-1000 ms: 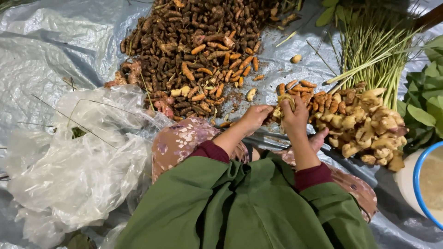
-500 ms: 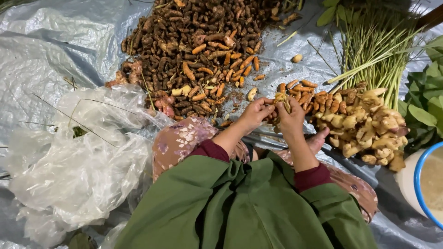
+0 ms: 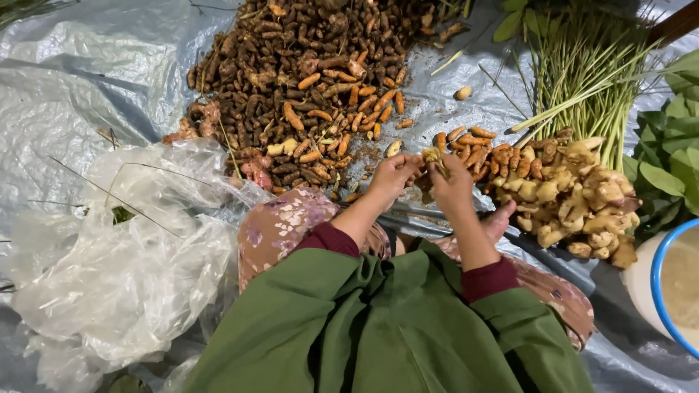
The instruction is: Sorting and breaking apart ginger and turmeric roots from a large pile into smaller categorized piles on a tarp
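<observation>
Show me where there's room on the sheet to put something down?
The grey plastic sheet lies bare at upper left, beside the brown root pile. Another gap surrounds the lone root piece. It is crowded around both hands and the pale ginger heap.

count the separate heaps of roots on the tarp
3. A big dark brown heap lies at top centre, a small orange heap just beyond the hands, and a pale knobbly heap at right. Loose strays lie between; more may sit out of frame.

— What are your hands doing there?
— My left hand (image 3: 394, 175) and right hand (image 3: 451, 183) are gripping one pale root (image 3: 434, 157) together, above the grey tarp (image 3: 87, 87).
— And around you?
— Brown roots (image 3: 306, 73) are lying ahead, pale ginger (image 3: 575, 196) sitting right.
</observation>
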